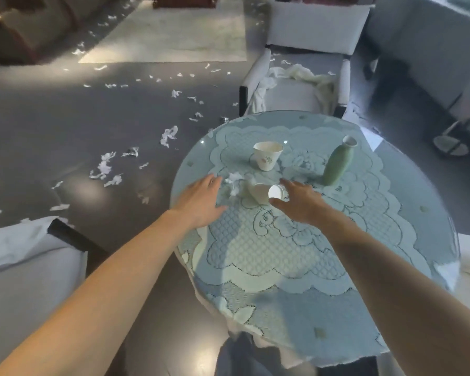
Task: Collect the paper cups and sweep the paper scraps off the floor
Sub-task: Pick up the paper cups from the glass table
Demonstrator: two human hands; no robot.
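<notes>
One paper cup [267, 155] with a leaf print stands upright near the middle of the round table [407, 240]. A second paper cup [263, 193] lies on its side closer to me, its base turned my way. My right hand [299, 203] hovers at that cup's base, thumb and fingers spread around it, and I cannot tell whether they touch it. My left hand [201, 202] is flat and relaxed at the table's left edge, just short of a crumpled paper scrap [234, 180]. Several paper scraps [106, 166] are strewn over the dark floor.
A green vase [338, 164] stands to the right of the cups on the lace cloth. A white armchair [296, 82] with a draped cloth sits behind the table. Another white seat [25, 256] is at my lower left. A pale rug [174, 33] lies farther back.
</notes>
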